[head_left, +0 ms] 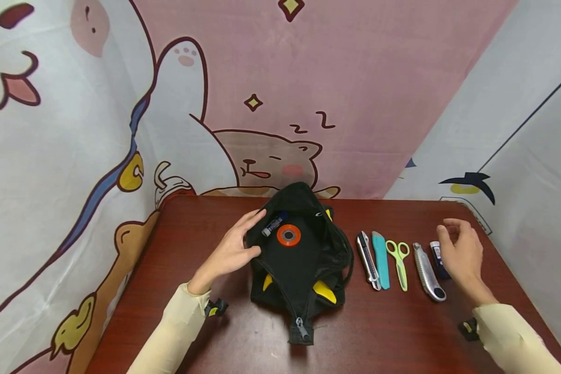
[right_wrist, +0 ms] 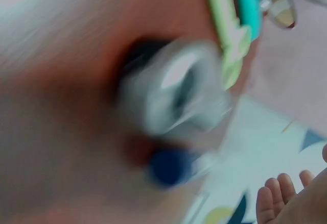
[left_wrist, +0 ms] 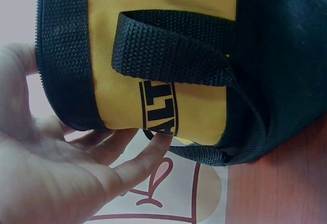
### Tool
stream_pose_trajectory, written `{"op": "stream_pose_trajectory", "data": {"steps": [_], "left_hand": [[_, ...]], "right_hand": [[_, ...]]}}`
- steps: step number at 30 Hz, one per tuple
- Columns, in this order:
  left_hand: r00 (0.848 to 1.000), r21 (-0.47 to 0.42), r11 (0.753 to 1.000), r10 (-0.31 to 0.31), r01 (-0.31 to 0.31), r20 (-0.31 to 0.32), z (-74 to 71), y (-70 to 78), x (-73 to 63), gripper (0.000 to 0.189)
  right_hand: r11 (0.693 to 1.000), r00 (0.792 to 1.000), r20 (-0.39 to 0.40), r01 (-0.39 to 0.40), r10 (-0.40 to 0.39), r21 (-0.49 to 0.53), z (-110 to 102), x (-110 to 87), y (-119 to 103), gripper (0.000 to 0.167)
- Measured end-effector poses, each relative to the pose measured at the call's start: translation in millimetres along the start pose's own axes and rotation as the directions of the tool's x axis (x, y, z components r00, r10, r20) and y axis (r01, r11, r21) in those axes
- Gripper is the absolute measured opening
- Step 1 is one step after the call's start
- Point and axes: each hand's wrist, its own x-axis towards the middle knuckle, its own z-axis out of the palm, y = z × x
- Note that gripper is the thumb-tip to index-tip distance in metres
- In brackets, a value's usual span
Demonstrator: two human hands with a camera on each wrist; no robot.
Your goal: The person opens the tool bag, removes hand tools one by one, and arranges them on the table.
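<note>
A black and yellow tool bag (head_left: 304,280) stands unzipped on the table, its mouth spread upward. Inside it lie a glue stick (head_left: 275,223) and an orange tape roll (head_left: 289,235). At the bag's left rim is my left hand (head_left: 231,248), thumb and fingers apart; in the left wrist view its fingertips touch the yellow side (left_wrist: 194,106) below a strap. My right hand (head_left: 460,254) hovers with loosely bent fingers beside a dark blue glue stick (head_left: 439,259), holding nothing. Left of that is a silver utility knife (head_left: 428,272), blurred in the right wrist view.
Between bag and utility knife lie green scissors (head_left: 399,262), a teal cutter (head_left: 381,259) and a black-and-silver box cutter (head_left: 368,259), roughly in a row. A cartoon-printed cloth (head_left: 355,93) hangs behind the table (head_left: 369,332).
</note>
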Motion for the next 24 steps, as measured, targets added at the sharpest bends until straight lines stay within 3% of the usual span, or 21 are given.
{"op": "stream_pose_trajectory", "data": {"steps": [4,8,15,24], "left_hand": [[1.000,0.009,1.000,0.000,0.000,-0.001,-0.3,0.4,-0.1,0.085],[1.000,0.008,1.000,0.002,-0.002,-0.003,-0.2,0.5,-0.2,0.086],[1.000,0.007,1.000,0.005,-0.005,-0.005,0.2,0.8,0.0,0.087],[1.000,0.005,1.000,0.004,-0.004,-0.010,1.2,1.5,-0.2,0.087]], "right_hand": [[0.991,0.995,-0.066,0.079,-0.073,0.105,6.9,-0.5,-42.2,0.038],[0.962,0.984,-0.097,0.165,-0.147,0.217,15.1,-1.8,-82.4,0.036],[0.881,0.969,-0.103,0.245,-0.223,0.404,27.5,-9.6,-143.9,0.037],[0.754,0.944,-0.139,0.324,-0.300,0.571,47.2,-16.4,-197.5,0.044]]}}
